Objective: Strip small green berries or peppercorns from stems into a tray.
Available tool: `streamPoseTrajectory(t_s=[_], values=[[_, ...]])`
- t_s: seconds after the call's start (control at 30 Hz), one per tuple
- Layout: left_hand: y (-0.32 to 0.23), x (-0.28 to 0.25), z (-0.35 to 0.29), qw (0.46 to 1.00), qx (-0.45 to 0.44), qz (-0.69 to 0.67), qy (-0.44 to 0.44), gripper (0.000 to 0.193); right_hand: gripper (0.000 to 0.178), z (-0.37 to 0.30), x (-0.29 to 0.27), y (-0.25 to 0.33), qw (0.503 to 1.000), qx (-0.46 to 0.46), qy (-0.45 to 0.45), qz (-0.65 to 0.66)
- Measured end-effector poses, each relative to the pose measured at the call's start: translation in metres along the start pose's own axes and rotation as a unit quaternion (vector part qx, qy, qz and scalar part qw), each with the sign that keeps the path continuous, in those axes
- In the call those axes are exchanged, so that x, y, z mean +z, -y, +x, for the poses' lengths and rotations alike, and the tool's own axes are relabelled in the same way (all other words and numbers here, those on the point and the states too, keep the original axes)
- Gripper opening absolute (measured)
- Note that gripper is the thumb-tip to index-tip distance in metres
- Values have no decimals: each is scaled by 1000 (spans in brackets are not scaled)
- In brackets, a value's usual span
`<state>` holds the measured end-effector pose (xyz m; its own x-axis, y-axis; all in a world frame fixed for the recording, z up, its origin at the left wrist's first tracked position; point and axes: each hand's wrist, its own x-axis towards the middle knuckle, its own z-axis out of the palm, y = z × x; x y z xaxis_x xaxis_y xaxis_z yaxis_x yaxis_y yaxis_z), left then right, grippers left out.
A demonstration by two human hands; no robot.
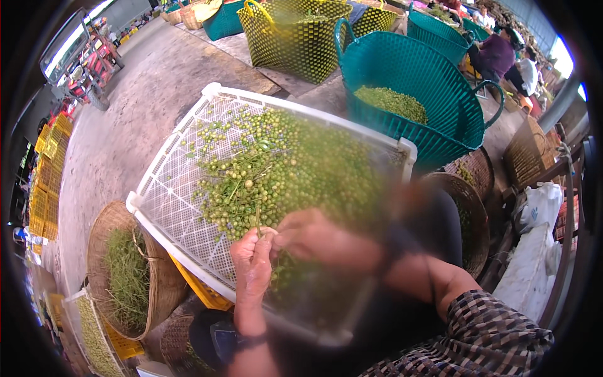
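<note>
While your left hand (pixel 252 267) pinches a thin green stem (pixel 257 220) between thumb and fingers, your right hand (pixel 317 239) meets it from the right, fingers closed narrow on the same sprig just beside the left thumb. Both hands hover over the near part of a white perforated tray (pixel 164 207), which tilts across your lap and carries a spread of small green berries (pixel 276 163) on stems. Left of the tray sits a woven bamboo basket (pixel 103 229) holding bare green stalks. Beyond the tray stands a teal plastic basket (pixel 440 88) with a heap of loose berries inside, and a yellow basket (pixel 295 38) behind it.
</note>
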<state>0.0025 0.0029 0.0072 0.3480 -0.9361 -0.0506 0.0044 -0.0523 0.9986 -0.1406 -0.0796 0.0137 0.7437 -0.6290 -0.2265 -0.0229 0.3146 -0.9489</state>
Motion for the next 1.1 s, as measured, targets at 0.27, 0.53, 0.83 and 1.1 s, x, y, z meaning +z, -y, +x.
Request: streamPoseTrajectory(t_s=[0.27, 0.53, 0.83, 1.1], values=[[9, 0, 5, 983, -66, -164, -53, 10, 17, 7, -4, -21, 997, -69, 7, 35], [5, 1, 5, 999, -21, -13, -39, 11, 18, 4, 2, -7, 998, 13, -28, 61], [8, -7, 1, 993, -67, -77, -66, 12, 13, 1, 2, -14, 989, 56, -60, 121], [8, 8, 15, 993, 15, 73, -93, 16, 28, -12, -17, -30, 990, 18, 103, 97]])
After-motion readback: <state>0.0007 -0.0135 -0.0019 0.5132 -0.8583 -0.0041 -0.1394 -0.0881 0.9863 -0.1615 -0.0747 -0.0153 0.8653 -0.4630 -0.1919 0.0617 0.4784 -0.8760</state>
